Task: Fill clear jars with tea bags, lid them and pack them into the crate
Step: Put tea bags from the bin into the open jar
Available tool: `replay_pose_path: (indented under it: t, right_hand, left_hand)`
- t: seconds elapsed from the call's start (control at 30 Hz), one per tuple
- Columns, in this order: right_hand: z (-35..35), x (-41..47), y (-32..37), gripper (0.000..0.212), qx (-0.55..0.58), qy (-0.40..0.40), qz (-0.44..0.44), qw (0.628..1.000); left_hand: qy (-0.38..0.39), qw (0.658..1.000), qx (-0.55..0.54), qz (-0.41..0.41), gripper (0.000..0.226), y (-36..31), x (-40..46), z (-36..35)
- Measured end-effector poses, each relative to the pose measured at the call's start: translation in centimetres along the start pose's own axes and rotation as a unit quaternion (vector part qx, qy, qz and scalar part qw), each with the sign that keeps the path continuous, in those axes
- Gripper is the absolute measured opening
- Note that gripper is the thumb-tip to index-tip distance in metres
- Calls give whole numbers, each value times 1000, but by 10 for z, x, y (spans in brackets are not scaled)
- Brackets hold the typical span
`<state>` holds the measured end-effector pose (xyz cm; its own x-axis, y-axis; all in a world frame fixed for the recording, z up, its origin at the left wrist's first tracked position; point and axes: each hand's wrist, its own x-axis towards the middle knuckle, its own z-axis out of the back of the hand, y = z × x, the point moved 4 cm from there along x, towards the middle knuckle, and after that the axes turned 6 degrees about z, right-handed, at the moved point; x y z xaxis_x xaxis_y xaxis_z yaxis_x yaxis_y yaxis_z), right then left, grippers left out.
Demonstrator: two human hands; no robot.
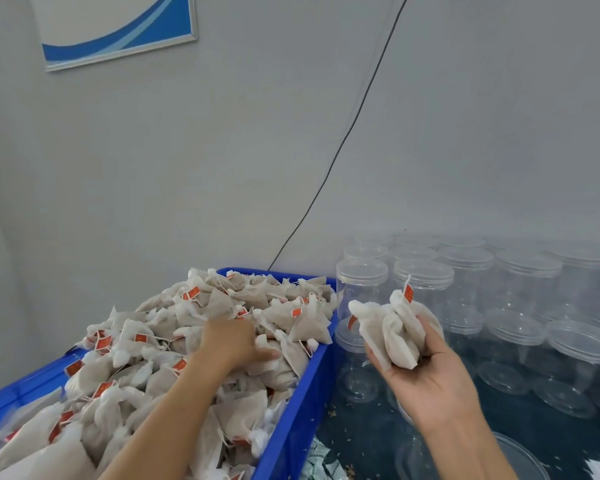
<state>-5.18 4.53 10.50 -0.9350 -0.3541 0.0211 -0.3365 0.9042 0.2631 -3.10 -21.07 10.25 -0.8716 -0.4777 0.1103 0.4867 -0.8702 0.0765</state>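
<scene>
- Several white tea bags (394, 336) are grasped in the right hand (430, 379), palm up, fingers curled round the bunch; one red tag stands up from the top of it.
- Right hand is held above the dark table (361, 441), just in front of the clear jars (520, 299), between the crate and the jar rows.
- Left hand (234, 341) is laid palm down on the heap of tea bags (174, 362) in the blue crate (303, 407); fingers are buried among the bags, so whether a bag is gripped cannot be told.
- Crate is heaped above its rim with bags, many bearing red tags on strings.
- Jars are stood in rows against the wall (326, 133), lidded and seemingly empty; some are stacked two high.
- A jar (361, 306) nearest the crate is partly hidden behind the held bunch.
- A black cable (347, 140) is seen running down the wall to behind the crate.
- A framed blue-and-white poster (118, 26) is hung at upper left.
- Small white sachets (321, 462) are noted on the table by the crate's near corner.
</scene>
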Motion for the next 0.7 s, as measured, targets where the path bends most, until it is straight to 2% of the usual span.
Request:
replay_pose_path:
  t: [0.1, 0.23, 0.33, 0.43, 0.53, 0.63, 0.7]
  right_hand:
    - [2, -5, 24, 10, -14, 11, 12, 1000]
    - [11, -9, 58, 12, -29, 0, 37, 999]
    - [22, -12, 80, 16, -21, -28, 45, 998]
    - [30, -16, 100, 45, -16, -35, 68, 997]
    - [37, -19, 115, 61, 11, -43, 88, 995]
    - [46, -18, 120, 45, 26, -74, 60, 995]
    - [49, -17, 122, 32, 23, -95, 43, 994]
  left_hand:
    - [11, 999, -40, -3, 51, -3, 1, -7]
    - [-26, 977, -209, 10, 24, -4, -2, 6]
    - [-51, 937, -345, -24, 20, -21, -11, 25]
    - [-18, 887, -452, -91, 22, -62, -28, 43]
    - [42, 859, -483, -165, 17, -116, -45, 46]
    - [101, 851, -461, -231, 8, -165, -60, 38]
    - [69, 872, -413, -251, 9, -185, -62, 32]
